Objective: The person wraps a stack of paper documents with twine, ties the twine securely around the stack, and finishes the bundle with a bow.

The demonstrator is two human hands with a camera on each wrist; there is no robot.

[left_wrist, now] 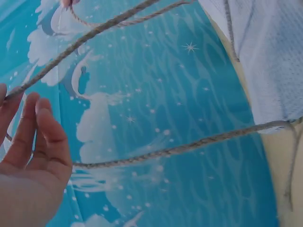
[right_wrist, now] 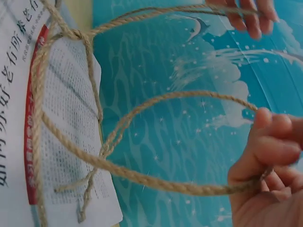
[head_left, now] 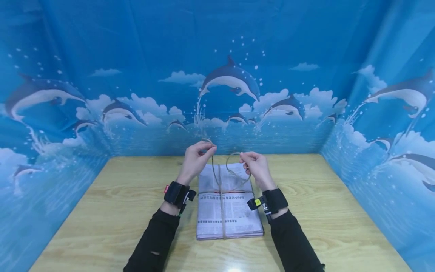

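Both hands pinch twine (head_left: 221,177): left hand (head_left: 196,158), right hand (head_left: 256,166). Newspaper stack (head_left: 228,211) is already crossed and knotted (loosely, seemingly); the bow is judged unfinished.

Looped twine (head_left: 234,172) around newspaper stack (head_left: 228,215)

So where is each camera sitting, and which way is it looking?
Head: worn on the head, facing forward and down at the table; shows both sleeved arms, left hand and right hand pinching twine above the newspaper bundle.
Left wrist: on the left wrist, facing along the palm; shows left-hand fingers, twine, bundle edge.
Right wrist: on the right wrist; shows right-hand fingers pinching a twine loop, the left hand far off.
Shared: all show twine and newspaper.
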